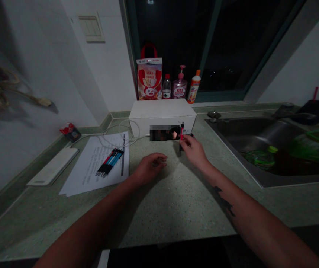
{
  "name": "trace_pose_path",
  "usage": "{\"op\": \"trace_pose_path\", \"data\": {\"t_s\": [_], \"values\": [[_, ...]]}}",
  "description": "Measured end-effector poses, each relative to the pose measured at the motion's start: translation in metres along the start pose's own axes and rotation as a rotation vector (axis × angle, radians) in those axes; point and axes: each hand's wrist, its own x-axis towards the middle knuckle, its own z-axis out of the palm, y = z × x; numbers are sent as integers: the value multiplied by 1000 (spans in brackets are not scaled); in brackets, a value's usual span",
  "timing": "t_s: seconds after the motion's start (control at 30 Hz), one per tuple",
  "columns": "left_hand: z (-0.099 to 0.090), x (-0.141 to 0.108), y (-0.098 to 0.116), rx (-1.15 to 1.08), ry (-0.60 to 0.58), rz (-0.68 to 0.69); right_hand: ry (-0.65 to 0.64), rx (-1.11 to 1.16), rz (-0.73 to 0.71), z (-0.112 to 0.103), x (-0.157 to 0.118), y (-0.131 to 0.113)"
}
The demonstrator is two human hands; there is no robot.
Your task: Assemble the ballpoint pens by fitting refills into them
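One pen (181, 132) pinched upright.
Right hand (194, 149) pinches it; left hand (150, 168) curls empty beside bundled pens (109, 162) on paper (92, 173).

Just right of the right hand (194, 152) there's a steel sink (260, 130) with some green stuff (260, 158) in it, can't really tell what. Up ahead of that hand sits a white box (162, 109) on the speckled green counter (181, 212), and behind it are a red-handled gift bag (149, 80), a water bottle (166, 87), a pink pump bottle (180, 85) and an orange-capped bottle (194, 87). Left of the left hand (150, 168) there's a printed sheet (84, 175), then a flat white board (52, 166) and a small red packet (70, 131), with a white cable (123, 128) looping nearby.
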Motion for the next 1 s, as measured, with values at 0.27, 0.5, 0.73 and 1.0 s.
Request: {"op": "trace_pose_path", "data": {"t_s": [0.27,0.5,0.73,1.0], "values": [[-1,2,-8,64,2,1,-25,-829,363,-60,22,20],[-3,3,-2,96,-20,-24,-63,-857,366,-53,22,35],[-4,5,-1,114,-11,-31,-56,-852,304,-52,23,39],[-10,6,2,218,31,-68,21,-823,238,-51,22,32]]}}
